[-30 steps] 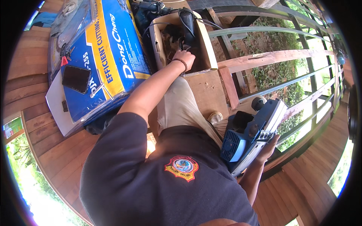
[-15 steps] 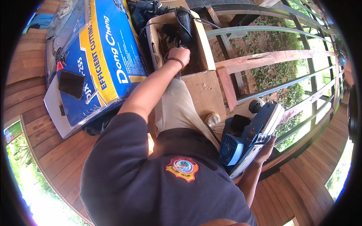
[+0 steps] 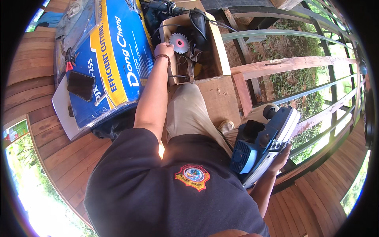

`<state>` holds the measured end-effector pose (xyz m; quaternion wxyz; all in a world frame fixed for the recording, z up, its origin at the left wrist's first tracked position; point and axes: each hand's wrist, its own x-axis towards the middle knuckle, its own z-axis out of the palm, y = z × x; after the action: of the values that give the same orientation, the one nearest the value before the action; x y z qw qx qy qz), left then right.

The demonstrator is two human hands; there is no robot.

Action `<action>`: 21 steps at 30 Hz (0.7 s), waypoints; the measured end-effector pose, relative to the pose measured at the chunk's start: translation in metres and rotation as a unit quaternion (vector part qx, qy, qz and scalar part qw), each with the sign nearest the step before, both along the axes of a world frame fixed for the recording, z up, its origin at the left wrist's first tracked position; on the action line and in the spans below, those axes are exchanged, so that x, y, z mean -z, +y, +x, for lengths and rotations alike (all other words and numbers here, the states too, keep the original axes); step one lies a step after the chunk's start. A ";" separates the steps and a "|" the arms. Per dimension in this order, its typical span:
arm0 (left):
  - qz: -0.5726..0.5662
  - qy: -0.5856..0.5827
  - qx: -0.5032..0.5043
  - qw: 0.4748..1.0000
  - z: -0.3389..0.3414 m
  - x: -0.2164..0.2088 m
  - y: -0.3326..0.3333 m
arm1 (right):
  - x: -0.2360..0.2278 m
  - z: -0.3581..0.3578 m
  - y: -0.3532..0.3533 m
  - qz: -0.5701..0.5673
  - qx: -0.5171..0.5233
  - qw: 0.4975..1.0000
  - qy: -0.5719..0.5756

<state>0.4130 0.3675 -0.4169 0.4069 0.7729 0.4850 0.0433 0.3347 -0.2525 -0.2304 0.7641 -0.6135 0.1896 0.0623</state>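
Note:
My left hand point(image 3: 164, 50) is over the left side of an open cardboard box point(image 3: 218, 53), its fingers closed on the toothed rim of a round saw blade point(image 3: 184, 47). The blade is grey with a red ring about its centre hole, and its flat face shows. On my right side, my right hand point(image 3: 281, 158) grips a blue electric planer point(image 3: 258, 144) from beneath. The planer is tilted on its side against my body, its pale metal sole turned outward. Inside the box, under the blade, are a black tool with a cord point(image 3: 198, 24) and loose metal parts.
A large blue and yellow carton point(image 3: 130, 51) lies left of the box, with a phone point(image 3: 81, 85) and red-handled pliers point(image 3: 69, 59) on it. Beyond and to the right, open floor beams point(image 3: 292, 63) run above soil and plants. Wooden planks point(image 3: 51, 146) lie at left.
My left hand has moved left from deep in the box, and the saw blade now shows at its fingers. The right hand keeps the planer in nearly the same place.

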 end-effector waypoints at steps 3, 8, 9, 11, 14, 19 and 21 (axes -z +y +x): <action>-0.058 -0.041 -0.060 0.996 0.003 -0.015 -0.006 | 0.003 0.000 -0.002 -0.009 0.003 1.000 0.002; -0.143 -0.203 -0.160 0.955 0.000 -0.056 -0.019 | 0.059 -0.003 -0.067 -0.206 0.016 0.977 -0.052; -0.130 -0.243 -0.167 0.946 0.007 -0.094 -0.035 | 0.072 -0.008 -0.072 -0.246 0.037 0.966 -0.066; -0.102 -0.338 -0.175 0.919 0.003 -0.154 -0.050 | 0.077 -0.006 -0.063 -0.311 0.050 0.945 -0.087; 0.057 -0.357 -0.124 0.924 -0.030 -0.246 -0.051 | 0.004 0.011 0.001 -0.343 0.034 0.938 -0.022; 0.300 -0.209 -0.046 0.930 -0.094 -0.376 -0.049 | 0.017 0.012 -0.004 -0.404 0.022 0.912 -0.061; 0.343 -0.212 -0.017 0.915 -0.116 -0.376 -0.003 | 0.043 0.002 -0.033 -0.462 -0.004 0.881 -0.100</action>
<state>0.2975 0.3647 -0.0408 0.2097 0.8289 0.3562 0.3769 0.3366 -0.2856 -0.2738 0.4090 -0.9004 0.1169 -0.0913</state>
